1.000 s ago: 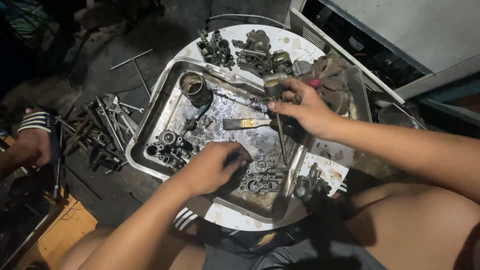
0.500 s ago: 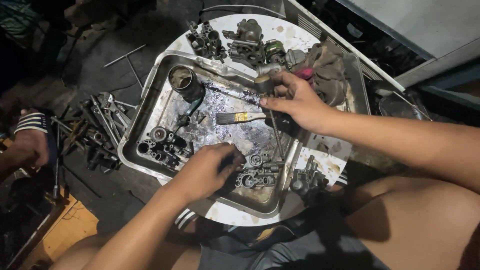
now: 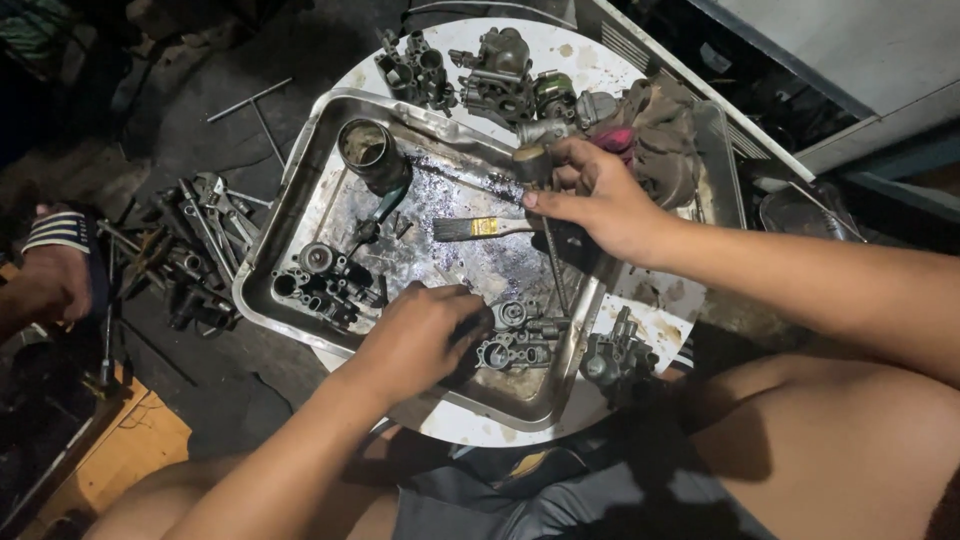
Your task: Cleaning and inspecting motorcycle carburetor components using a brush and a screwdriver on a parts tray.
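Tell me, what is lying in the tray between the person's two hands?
In the head view, a small paintbrush lies on the wet tray floor between the left hand and right hand.

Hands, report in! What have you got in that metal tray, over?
Left hand on grey carburetor part in metal tray. Right hand gripping small metal piece. Paintbrush lies between them.
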